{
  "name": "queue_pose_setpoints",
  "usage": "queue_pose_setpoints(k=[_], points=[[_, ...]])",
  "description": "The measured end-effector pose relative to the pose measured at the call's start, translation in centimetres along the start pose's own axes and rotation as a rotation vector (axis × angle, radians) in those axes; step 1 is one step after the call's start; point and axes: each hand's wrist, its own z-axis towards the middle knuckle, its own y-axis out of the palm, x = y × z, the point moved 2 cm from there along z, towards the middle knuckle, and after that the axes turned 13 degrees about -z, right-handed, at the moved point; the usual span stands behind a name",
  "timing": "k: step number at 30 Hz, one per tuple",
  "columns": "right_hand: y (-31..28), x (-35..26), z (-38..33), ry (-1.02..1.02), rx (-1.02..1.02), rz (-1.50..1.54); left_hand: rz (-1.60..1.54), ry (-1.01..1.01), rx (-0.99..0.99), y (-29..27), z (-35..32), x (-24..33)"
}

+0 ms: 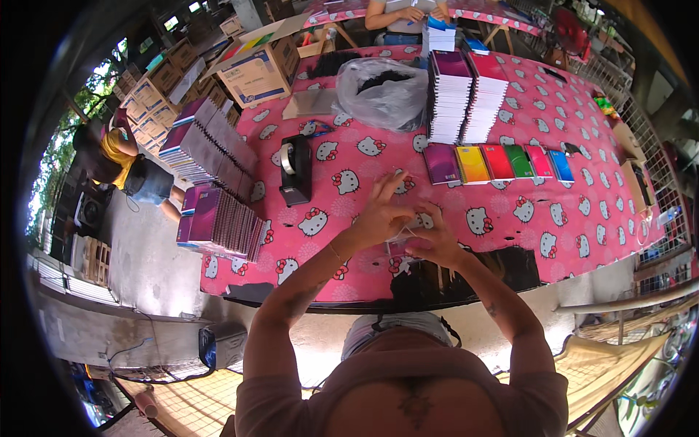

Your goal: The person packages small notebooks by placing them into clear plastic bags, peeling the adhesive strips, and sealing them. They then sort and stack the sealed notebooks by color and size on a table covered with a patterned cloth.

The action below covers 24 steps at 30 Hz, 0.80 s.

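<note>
My left hand (pixel 380 214) and my right hand (pixel 438 245) meet over the near middle of the table. Between their fingertips is a thin, clear piece that looks like plastic film (pixel 400 237). Thumb and forefinger of the left hand pinch it while the other fingers stretch out; the right fingers curl in on its other side. Beyond them lies a row of small spiral notebooks, among them a purple one (pixel 441 164), a yellow one (pixel 472 164) and a blue one (pixel 561 166). A black tape dispenser (pixel 296 178) stands left of my hands.
Stacked notebooks (pixel 218 222) line the table's left edge. Tall notebook stacks (pixel 449 95) and a clear plastic bag (pixel 382 98) stand farther back. A pink patterned cloth (pixel 466 204) covers the table, torn near me. Cardboard boxes (pixel 258 73) and a person in yellow (pixel 120 156) are left; another person (pixel 408 14) works opposite.
</note>
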Motion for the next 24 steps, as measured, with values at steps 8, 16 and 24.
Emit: queue_pose_setpoints(k=[8,16,24], points=[[-0.4,3.1,1.7,0.494,0.169,0.760,-0.771,-0.595,0.357,-0.3,-2.9,-1.3],[1.3,4.9,3.3,0.310,-0.298,0.849,-0.612,-0.623,0.149,2.3,-5.9,-2.7],[-0.9,0.8,1.5,-0.071,-0.028,0.096,0.218,-0.131,0.017,0.8,-4.7,4.1]])
